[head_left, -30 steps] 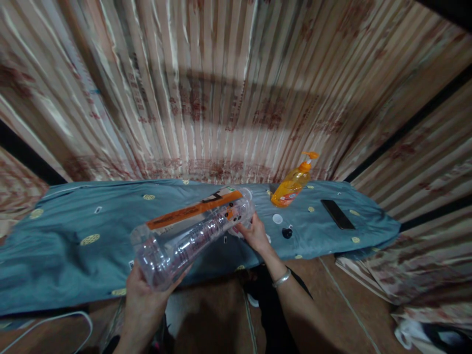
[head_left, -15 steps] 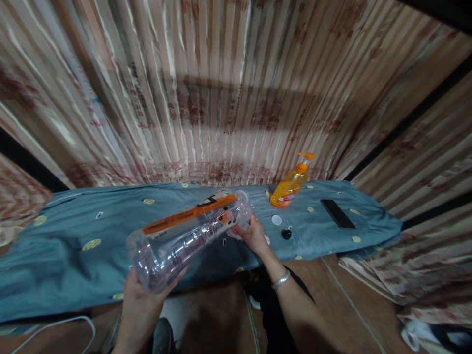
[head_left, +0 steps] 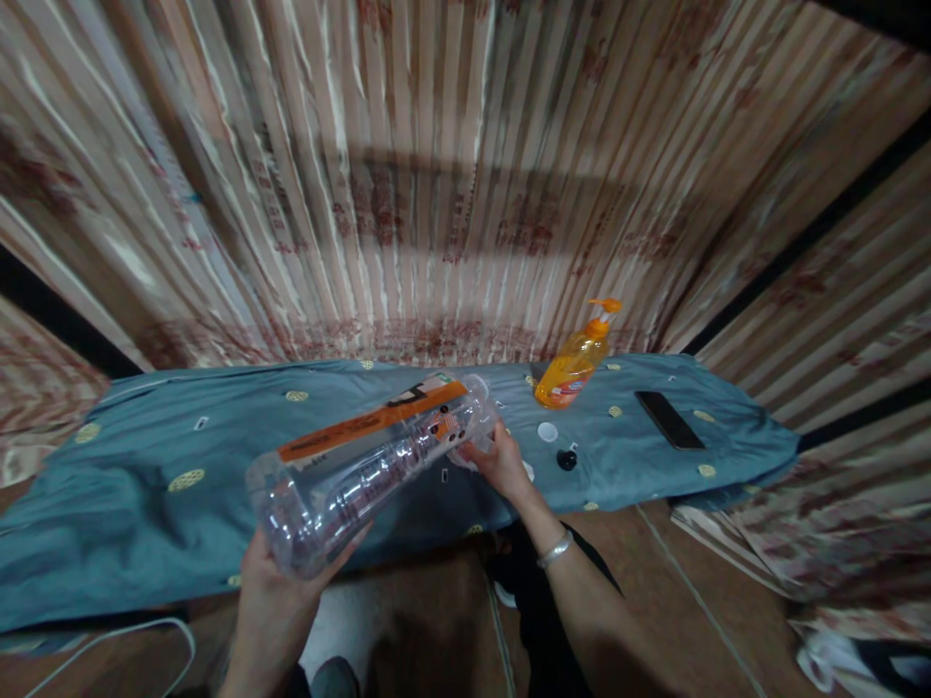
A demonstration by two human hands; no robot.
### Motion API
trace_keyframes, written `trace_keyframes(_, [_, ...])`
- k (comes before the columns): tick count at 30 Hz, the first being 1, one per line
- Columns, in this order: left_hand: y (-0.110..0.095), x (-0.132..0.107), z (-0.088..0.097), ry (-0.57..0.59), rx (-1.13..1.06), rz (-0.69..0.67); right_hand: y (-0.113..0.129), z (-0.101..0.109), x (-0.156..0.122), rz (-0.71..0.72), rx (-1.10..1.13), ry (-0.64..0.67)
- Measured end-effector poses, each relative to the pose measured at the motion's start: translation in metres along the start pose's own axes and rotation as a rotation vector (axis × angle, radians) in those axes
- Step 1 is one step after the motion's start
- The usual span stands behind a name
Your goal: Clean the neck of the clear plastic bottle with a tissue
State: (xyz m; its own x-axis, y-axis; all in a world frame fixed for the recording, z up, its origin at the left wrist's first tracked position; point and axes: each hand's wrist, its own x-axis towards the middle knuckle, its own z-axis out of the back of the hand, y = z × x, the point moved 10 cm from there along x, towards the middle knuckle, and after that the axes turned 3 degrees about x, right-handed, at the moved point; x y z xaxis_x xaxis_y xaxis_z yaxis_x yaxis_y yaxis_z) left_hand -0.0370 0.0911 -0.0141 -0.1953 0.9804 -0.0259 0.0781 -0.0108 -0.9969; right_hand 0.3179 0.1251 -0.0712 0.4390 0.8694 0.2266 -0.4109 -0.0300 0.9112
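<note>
A large clear plastic bottle [head_left: 364, 475] with an orange and white label lies tilted across both my hands, above the blue-green cloth. My left hand [head_left: 283, 591] is closed around its wide lower-left end, the fingers partly hidden behind it. At its upper-right end, my right hand [head_left: 501, 465] grips it from the side. Something whitish shows under that hand, too blurred to name. To the right, a pump bottle of orange liquid [head_left: 571, 373] stands on the cloth. Near it lie a white disc [head_left: 548, 432] and a small black piece [head_left: 567, 460].
The patterned blue-green cloth [head_left: 145, 465] covers a long, narrow surface. A black phone [head_left: 669, 420] lies at its right. Behind hangs a striped curtain [head_left: 429, 194], with dark bars at the sides. A white cable [head_left: 145, 625] curves at lower left, above the brown floor [head_left: 698, 591].
The view has shifted very slightly. Both hands keep the same hold on the bottle, which stays in nearly the same place. My foot has shifted a little at the bottom.
</note>
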Motion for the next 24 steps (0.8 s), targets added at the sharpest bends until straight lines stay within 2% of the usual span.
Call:
trace_keyframes(5, [-0.0069,-0.002,-0.0009,-0.034,-0.019,-0.003,-0.0024,0.0011,0.0001,0.017,0.005,-0.025])
trace_keyframes(12, [-0.0003,0.0001,0.0007,-0.007,0.012,-0.01,0.0009,0.0002,-0.0005,0.038,0.016,-0.002])
trace_keyframes(19, [-0.0008,0.0034,0.0005,-0.006,-0.054,0.0,0.0009,0.0003,-0.0002,0.045,0.014,-0.022])
trace_keyframes(24, [-0.0017,0.0078,0.0006,0.025,-0.017,-0.014,0.0027,0.0001,-0.0007,0.045,0.011,-0.016])
